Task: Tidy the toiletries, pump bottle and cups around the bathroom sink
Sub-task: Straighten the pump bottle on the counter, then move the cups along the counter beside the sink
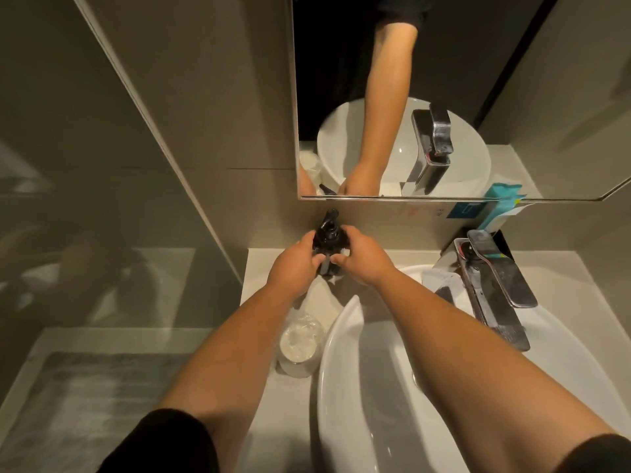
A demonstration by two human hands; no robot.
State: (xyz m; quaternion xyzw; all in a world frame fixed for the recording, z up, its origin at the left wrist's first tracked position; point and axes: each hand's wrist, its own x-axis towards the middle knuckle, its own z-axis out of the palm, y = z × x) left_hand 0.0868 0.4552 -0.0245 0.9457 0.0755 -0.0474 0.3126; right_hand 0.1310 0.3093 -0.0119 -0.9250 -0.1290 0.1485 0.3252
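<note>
A black pump bottle (pixel 328 233) stands upright at the back of the counter, against the wall under the mirror. My left hand (pixel 296 264) grips its left side and my right hand (pixel 363 257) grips its right side, so the lower body is mostly hidden. Under my left forearm, cups wrapped in clear plastic (pixel 300 343) stand on the counter beside the basin. A teal toiletry packet (pixel 500 213) leans against the wall at the back right, behind the tap.
The white basin (pixel 341 370) fills the lower right. A chrome tap (pixel 491 285) with a flat lever reaches over it. The mirror (pixel 444 97) hangs above the counter (pixel 259 268). A glass panel and a grey floor mat (pixel 85 404) lie left.
</note>
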